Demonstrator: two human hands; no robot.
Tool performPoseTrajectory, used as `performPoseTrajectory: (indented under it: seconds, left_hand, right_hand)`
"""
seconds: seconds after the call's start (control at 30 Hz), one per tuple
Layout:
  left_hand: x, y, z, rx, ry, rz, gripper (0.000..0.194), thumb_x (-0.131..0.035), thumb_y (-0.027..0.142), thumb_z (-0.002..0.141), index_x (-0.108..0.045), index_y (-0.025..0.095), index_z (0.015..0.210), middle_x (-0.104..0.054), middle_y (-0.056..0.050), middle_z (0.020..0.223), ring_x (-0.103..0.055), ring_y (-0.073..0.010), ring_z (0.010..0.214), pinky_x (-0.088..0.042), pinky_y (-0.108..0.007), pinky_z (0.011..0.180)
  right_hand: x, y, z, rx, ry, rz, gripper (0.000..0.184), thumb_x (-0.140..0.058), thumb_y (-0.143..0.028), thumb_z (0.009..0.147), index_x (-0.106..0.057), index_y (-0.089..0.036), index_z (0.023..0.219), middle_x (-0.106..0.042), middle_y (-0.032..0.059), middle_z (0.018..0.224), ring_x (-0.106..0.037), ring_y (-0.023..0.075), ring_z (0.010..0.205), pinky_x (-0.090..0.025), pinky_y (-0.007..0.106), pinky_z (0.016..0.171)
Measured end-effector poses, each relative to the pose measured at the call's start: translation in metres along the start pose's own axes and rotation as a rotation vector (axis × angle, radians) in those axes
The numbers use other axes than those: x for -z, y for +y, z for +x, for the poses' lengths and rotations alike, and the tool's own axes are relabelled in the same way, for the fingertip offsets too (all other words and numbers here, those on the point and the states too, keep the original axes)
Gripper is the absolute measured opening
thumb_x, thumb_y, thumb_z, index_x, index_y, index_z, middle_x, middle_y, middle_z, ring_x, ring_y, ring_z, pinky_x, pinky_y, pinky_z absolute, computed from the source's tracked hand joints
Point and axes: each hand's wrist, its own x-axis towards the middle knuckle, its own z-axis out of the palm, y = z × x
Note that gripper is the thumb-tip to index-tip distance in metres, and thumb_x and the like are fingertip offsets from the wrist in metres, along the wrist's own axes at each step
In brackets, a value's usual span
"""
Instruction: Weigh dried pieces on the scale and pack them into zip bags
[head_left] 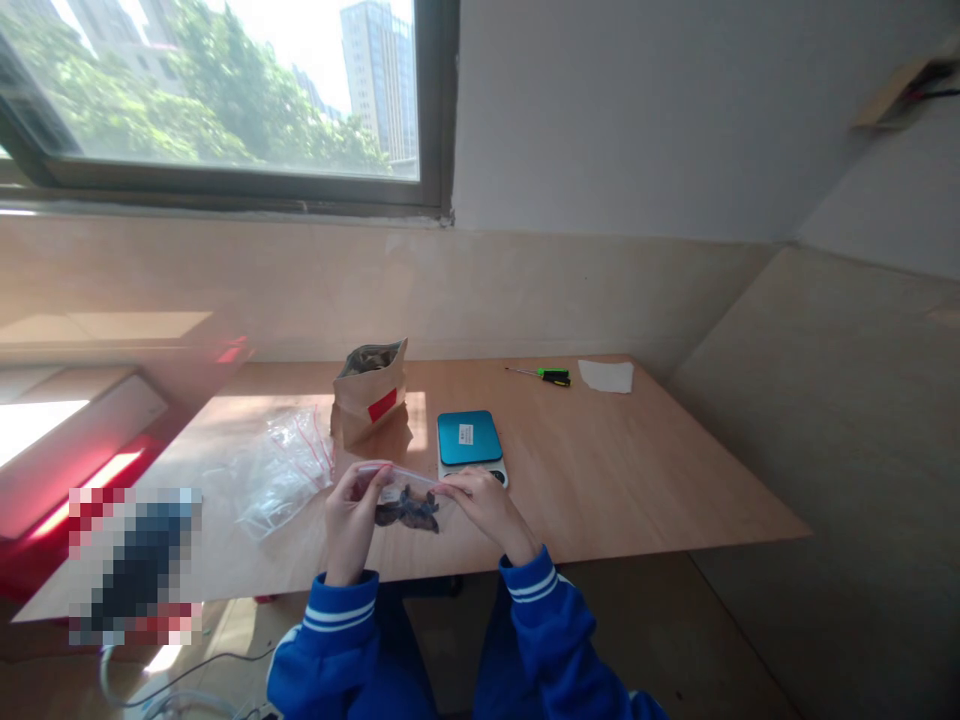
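A pixelated patch (135, 565) at the lower left cannot be made out, and crumpled clear plastic bags (281, 475) are laid on the desk (637, 480) beside it. A small clear zip bag (405, 490) is held over the desk's front part, its long axis lying crosswise and dipping slightly rightward. Its top edge is gripped by the closed fingers (382, 477) of the left hand (351, 515) and the right hand (487, 505), which partly hide it. Dark dried pieces (407, 508) inside are hard to identify. A brown paper bag (369, 400), a blue-topped kitchen scale (469, 440), a screwdriver (544, 375) and white paper (606, 376) are placed farther right.
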Motion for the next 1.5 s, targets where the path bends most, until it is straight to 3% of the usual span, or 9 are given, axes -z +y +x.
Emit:
performPoseTrajectory:
  seconds: [0.2,0.5,0.7,0.87,1.07,1.2,1.33,1.43,1.5]
  left_hand:
    - [0.007,-0.008,0.002,0.037,0.018,0.024,0.031,-0.069,0.048,0.074,-0.069,0.019,0.086,-0.071,-0.002,0.070,-0.068,-0.0186,0.068,-0.053,-0.027,0.061]
    - [0.011,-0.006,-0.001,-0.022,0.043,0.043,0.033,-0.068,0.050,0.074,-0.067,0.019,0.083,-0.068,-0.001,0.070,-0.062,-0.0151,0.061,-0.050,-0.024,0.055]
    - [0.017,-0.001,0.003,0.012,-0.215,-0.023,0.045,-0.055,0.059,0.080,-0.064,0.021,0.101,-0.070,-0.006,0.095,-0.067,-0.0209,0.088,-0.056,-0.029,0.071]
    - [0.005,-0.004,-0.002,0.183,-0.471,-0.070,0.044,-0.060,0.059,0.076,-0.065,0.017,0.086,-0.064,-0.004,0.076,-0.064,-0.0174,0.062,-0.053,-0.027,0.048]
    - [-0.029,-0.009,-0.014,0.167,-0.231,-0.223,0.040,-0.058,0.055,0.080,-0.061,0.016,0.087,-0.056,0.002,0.068,-0.051,-0.0087,0.048,-0.044,-0.021,0.039]
    - [-0.048,-0.007,-0.021,0.151,-0.222,-0.295,0.039,-0.055,0.056,0.083,-0.058,0.017,0.087,-0.056,0.001,0.070,-0.056,-0.0120,0.059,-0.050,-0.024,0.048]
    - [-0.065,-0.008,-0.030,0.138,-0.318,-0.241,0.037,-0.052,0.055,0.084,-0.055,0.018,0.080,-0.053,0.004,0.064,-0.052,-0.0097,0.050,-0.044,-0.021,0.045]
    - [-0.073,-0.010,-0.036,0.134,-0.424,-0.144,0.034,-0.059,0.051,0.081,-0.055,0.019,0.071,-0.042,0.008,0.046,-0.038,-0.0069,0.036,-0.031,-0.019,0.037]
    - [-0.074,-0.011,-0.037,0.110,-0.499,-0.048,0.032,-0.058,0.050,0.082,-0.056,0.020,0.070,-0.039,0.009,0.041,-0.036,-0.0076,0.034,-0.029,-0.020,0.037]
  right_hand:
    - [0.003,-0.003,0.000,-0.057,-0.021,0.065,0.023,-0.055,-0.022,0.094,-0.076,-0.025,0.088,-0.077,-0.0013,0.085,-0.068,0.0156,0.079,-0.044,0.024,0.073]
    - [0.013,-0.004,-0.009,-0.062,0.011,0.448,0.028,-0.051,-0.029,0.093,-0.076,-0.020,0.085,-0.077,0.0036,0.088,-0.072,0.0185,0.086,-0.054,0.029,0.081]
    - [0.027,0.000,-0.014,-0.164,0.082,0.481,0.029,-0.054,-0.040,0.091,-0.075,-0.020,0.090,-0.077,0.0046,0.088,-0.072,0.0227,0.085,-0.055,0.035,0.079]
    - [0.031,0.004,-0.020,-0.273,0.179,0.707,0.039,-0.058,-0.053,0.086,-0.066,-0.019,0.105,-0.076,0.0063,0.089,-0.072,0.0226,0.086,-0.054,0.037,0.082]
    - [-0.003,0.006,-0.034,-0.474,0.340,1.184,0.061,-0.067,-0.056,0.077,-0.050,-0.022,0.125,-0.058,0.0134,0.134,-0.061,0.0259,0.116,-0.053,0.042,0.091]
    - [-0.015,0.007,-0.043,-0.513,0.412,1.352,0.056,-0.064,-0.055,0.080,-0.057,-0.019,0.122,-0.058,0.0125,0.134,-0.057,0.0239,0.121,-0.047,0.039,0.101]
    - [-0.011,0.014,-0.049,-0.604,0.448,1.336,0.055,-0.060,-0.061,0.080,-0.062,-0.021,0.117,-0.066,0.0097,0.123,-0.065,0.0239,0.106,-0.057,0.032,0.074]
    - [-0.005,0.027,-0.053,-0.690,0.555,1.159,0.057,-0.064,-0.065,0.073,-0.068,-0.016,0.102,-0.074,0.0096,0.095,-0.068,0.0197,0.073,-0.046,0.022,0.045]
    - [0.001,0.039,-0.056,-0.702,0.562,1.043,0.059,-0.065,-0.068,0.069,-0.070,-0.014,0.092,-0.073,0.0088,0.081,-0.064,0.0172,0.059,-0.038,0.020,0.038]
